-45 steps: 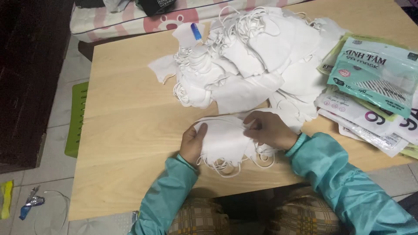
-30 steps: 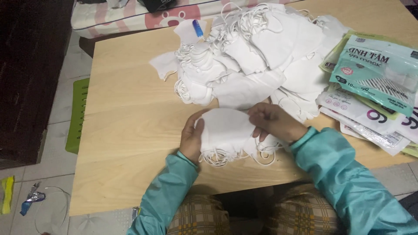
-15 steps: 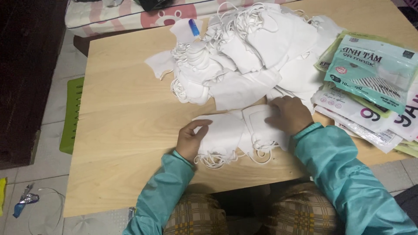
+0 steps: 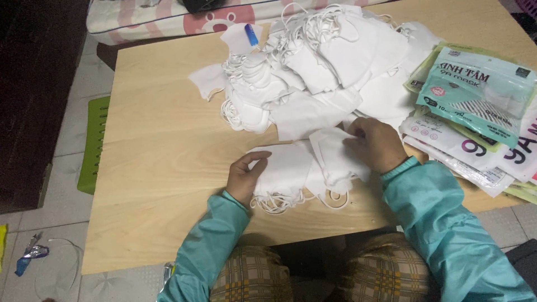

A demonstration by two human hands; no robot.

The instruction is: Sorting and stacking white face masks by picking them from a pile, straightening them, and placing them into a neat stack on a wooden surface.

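White face masks in a small stack at the table's near edge | your left hand presses flat on the stack, grip open | your right hand pinches the top mask, grip closed on it | loose mask pile behind; printed packets to your right
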